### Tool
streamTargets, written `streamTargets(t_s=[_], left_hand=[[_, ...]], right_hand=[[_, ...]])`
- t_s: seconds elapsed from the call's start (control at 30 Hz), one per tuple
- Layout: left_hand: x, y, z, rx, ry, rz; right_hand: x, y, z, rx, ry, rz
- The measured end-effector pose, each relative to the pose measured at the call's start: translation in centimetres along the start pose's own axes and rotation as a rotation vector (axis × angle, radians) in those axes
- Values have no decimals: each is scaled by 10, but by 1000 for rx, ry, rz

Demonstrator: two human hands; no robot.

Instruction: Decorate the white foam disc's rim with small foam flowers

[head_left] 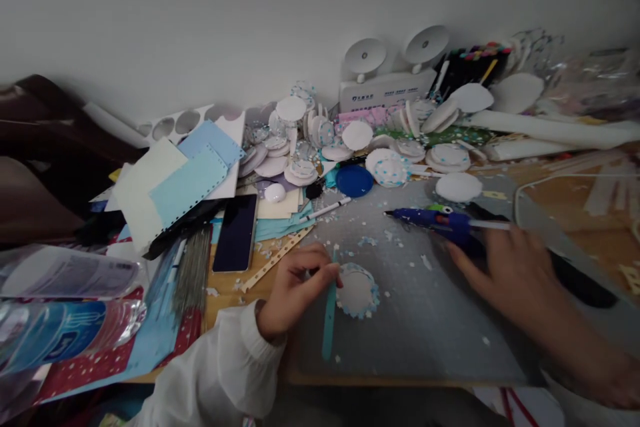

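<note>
- The left hand [295,290] is showing bare in the lower middle of the frame, with no ring, watch or glove visible on it.
- A white long sleeve [215,373] is covering the left arm, running from the lower left of the frame up to the wrist.
- The sleeve's cuff [260,330] is sitting gathered at the wrist, its fabric bunching into soft folds and creases.
- The right hand [520,280] is appearing blurred at the right of the frame, also bare, with nothing worn on its fingers [463,259] that can be made out.
- The right forearm [595,360] is showing uncovered toward the lower right corner; no sleeve is visible there.
</note>
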State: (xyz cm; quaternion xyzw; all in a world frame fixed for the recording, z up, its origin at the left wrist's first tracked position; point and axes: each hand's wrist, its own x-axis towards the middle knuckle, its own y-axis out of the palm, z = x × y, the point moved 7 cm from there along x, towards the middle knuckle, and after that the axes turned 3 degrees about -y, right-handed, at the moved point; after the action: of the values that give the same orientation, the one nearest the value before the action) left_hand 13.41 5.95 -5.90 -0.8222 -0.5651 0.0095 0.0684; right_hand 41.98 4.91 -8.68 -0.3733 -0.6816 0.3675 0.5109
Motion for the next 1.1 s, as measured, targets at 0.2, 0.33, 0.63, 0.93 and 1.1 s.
streamTargets(t_s=[0.2, 0.33, 0.63, 0.93, 1.1], left_hand=[[-7, 8, -9, 28, -61, -125], [-5, 25, -19, 94, -39, -158], [1, 43, -31, 428, 119, -283], [-6, 34, -24, 736, 377, 77], [-6, 32, 6, 804, 418, 256]], right_hand=[[-16, -59, 20, 262, -140, -191], [-18, -85, 78, 562, -492, -306], [12, -97, 132, 730, -725, -416], [38, -59, 94, 1251, -382, -281], [31, -32, 86, 1629, -36, -198]])
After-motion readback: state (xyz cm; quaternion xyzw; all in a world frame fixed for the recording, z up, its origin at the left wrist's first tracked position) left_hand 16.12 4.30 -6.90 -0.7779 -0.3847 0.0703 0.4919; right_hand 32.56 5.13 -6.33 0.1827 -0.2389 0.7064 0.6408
